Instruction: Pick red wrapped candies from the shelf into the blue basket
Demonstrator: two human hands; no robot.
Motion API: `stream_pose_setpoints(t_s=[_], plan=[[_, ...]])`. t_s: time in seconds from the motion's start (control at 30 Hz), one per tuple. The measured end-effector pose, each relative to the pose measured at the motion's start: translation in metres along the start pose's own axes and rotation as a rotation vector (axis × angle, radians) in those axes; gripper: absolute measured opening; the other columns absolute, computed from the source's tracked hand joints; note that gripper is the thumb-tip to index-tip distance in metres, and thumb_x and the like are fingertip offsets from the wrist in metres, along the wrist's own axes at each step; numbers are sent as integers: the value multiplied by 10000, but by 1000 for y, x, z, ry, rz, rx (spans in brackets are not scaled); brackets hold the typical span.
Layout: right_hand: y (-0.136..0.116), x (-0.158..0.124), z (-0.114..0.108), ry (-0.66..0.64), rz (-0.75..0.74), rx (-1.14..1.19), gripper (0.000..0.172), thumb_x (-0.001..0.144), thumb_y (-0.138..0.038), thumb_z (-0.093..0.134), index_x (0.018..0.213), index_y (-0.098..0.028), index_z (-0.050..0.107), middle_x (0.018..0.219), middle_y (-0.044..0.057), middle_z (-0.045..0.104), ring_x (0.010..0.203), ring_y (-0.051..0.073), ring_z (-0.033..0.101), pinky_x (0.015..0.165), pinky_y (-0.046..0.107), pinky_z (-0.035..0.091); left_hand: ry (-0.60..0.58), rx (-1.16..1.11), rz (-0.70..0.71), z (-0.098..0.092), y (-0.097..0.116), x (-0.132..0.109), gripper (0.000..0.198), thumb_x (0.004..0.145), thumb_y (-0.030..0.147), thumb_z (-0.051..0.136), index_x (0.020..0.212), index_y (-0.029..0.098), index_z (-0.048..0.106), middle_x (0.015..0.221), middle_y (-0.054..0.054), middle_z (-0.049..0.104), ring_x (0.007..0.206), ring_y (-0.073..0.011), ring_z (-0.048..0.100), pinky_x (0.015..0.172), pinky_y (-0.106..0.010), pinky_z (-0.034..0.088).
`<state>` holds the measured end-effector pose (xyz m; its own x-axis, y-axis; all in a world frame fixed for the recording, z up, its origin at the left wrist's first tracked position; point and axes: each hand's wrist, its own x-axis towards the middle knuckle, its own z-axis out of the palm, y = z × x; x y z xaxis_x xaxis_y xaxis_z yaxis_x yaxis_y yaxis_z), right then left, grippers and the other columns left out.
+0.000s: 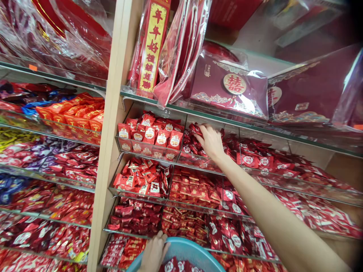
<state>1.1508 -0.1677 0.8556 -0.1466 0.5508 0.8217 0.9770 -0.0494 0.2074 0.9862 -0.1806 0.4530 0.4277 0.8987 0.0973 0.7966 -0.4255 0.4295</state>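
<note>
My right hand [211, 141] reaches into a clear compartment on the upper candy shelf, its fingers closed around dark red wrapped candies [195, 129]. More candies of the same dark red lie below and beside the fingers. Low in the view, my left hand [154, 252] grips the rim of a light blue plastic basket [190, 246]. Dark red packets with white round labels [181, 265] lie inside that basket. Left of my right hand, a compartment holds brighter red packets with white labels [161, 138].
A pale wooden post [106, 151] divides the shelving. Glass shelf edges [181, 109] run above my right hand, under maroon gift boxes [229, 88] and a red-and-yellow banner pack [153, 47]. Orange packets [73, 111] and other candies fill the left bins.
</note>
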Motion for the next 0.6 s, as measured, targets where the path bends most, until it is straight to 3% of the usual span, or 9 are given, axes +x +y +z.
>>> stream_pose_setpoints(t_s=[0.13,0.23,0.3,0.37,0.5,0.6], plan=[[-1,-26,-20,203,-31,318,360,891,-314,471,1233,-205,501,1219,132,541,1093,272,521,905,447,404,-13,10,-2,-4,2,2,375,928,337,353,1216,217,563,1298,-62,513,1128,-180,532,985,-303,405],[-17,-75,-40,288,154,678,355,865,-355,521,1193,-220,526,1156,94,584,1050,228,547,908,415,425,-3,33,1,-6,4,2,366,931,336,339,1184,220,576,1265,-62,533,1106,-186,544,971,-308,412],[-32,-120,-44,180,358,914,342,835,-388,563,1131,-217,564,1044,65,637,942,203,583,882,395,447,-1,49,27,-7,4,2,351,929,328,344,1168,215,576,1232,-63,549,1078,-185,558,952,-305,423],[-47,-170,-37,-8,587,1150,338,811,-411,593,1085,-213,590,1024,54,655,937,194,587,886,377,453,-6,67,38,-9,5,2,348,929,341,344,1152,207,574,1197,-64,563,1044,-193,574,910,-309,445],[-65,-265,1,-361,1089,1583,430,781,-483,610,1134,-239,576,1157,52,627,1020,204,583,839,340,491,13,48,69,-11,6,1,324,927,361,343,1074,212,591,1120,-43,578,965,-184,600,831,-292,471],[-67,-316,27,-556,1284,1642,460,718,-506,671,1090,-242,615,1119,39,650,967,191,617,821,309,496,21,74,95,-11,7,0,311,929,345,343,1062,202,584,1089,-42,577,949,-176,601,817,-279,468]])
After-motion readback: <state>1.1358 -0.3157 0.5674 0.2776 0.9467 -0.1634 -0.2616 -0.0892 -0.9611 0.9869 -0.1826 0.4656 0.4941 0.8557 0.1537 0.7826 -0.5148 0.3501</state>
